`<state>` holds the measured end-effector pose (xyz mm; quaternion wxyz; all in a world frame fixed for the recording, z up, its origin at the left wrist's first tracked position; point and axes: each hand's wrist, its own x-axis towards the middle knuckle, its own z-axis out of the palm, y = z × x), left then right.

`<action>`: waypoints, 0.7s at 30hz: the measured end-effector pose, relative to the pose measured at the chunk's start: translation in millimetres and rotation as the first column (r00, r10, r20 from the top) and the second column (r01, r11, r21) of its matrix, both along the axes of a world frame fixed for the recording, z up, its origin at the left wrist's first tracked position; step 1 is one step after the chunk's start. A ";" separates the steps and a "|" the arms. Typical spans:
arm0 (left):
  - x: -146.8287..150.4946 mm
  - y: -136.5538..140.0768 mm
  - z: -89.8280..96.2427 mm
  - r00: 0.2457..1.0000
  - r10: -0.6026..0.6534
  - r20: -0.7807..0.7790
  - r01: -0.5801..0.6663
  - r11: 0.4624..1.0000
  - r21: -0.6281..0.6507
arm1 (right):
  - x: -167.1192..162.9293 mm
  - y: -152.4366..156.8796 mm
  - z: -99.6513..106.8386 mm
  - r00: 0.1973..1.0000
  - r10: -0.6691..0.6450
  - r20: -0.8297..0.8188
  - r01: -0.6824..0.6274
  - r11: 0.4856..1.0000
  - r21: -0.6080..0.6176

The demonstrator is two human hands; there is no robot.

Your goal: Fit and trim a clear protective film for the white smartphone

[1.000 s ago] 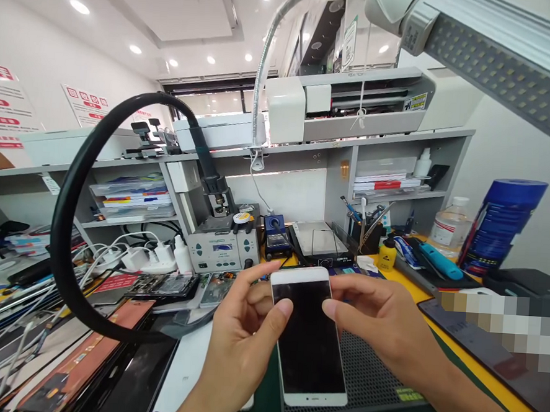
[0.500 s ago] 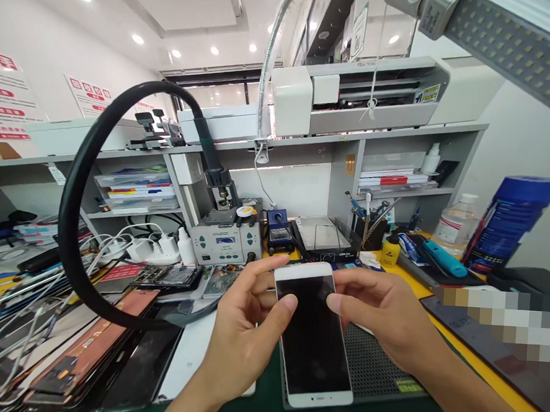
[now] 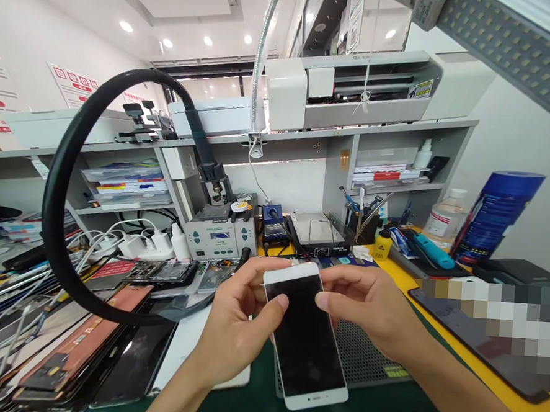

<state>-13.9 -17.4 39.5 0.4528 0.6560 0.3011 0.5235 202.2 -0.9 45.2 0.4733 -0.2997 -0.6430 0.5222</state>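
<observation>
A white-framed smartphone [image 3: 310, 345] with a dark screen is held between both hands, its top edge tilted away from me. My left hand [image 3: 244, 319] grips the upper left side, thumb on the glass and fingers curled behind. On the upper right side, my right hand [image 3: 366, 305] pinches the edge, its thumb at the screen's border. Fingers behind the phone are partly hidden. Beneath it lies a dark perforated pad [image 3: 368, 355] on a green mat [image 3: 384, 405]. A white flat panel [image 3: 185, 343] lies left of my left hand.
Stacked phone screens and parts [image 3: 85, 337] crowd the left. A thick black hose [image 3: 53, 217] loops up from there to the hot-air station [image 3: 219, 237]. Behind my hands stand a blue soldering unit [image 3: 274, 224] and a yellow bottle [image 3: 382, 245]. An LED lamp [image 3: 512, 59] overhangs the upper right.
The whole view has shifted slightly, so the surroundings sit a little further left and higher. Both hands keep their hold on the phone, which is tilted slightly more.
</observation>
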 end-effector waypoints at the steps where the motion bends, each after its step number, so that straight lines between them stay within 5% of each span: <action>1: 0.0 0.6 0.3 1.000 -0.005 0.000 0.005 1.000 -0.004 | 0.0 -0.3 0.6 1.000 0.001 0.001 -0.001 1.000 -0.006; 21: -0.2 4.0 3.9 0.997 -0.076 -0.022 0.076 0.997 -0.031 | 0.2 -5.0 5.0 1.000 0.001 0.012 0.000 0.998 -0.063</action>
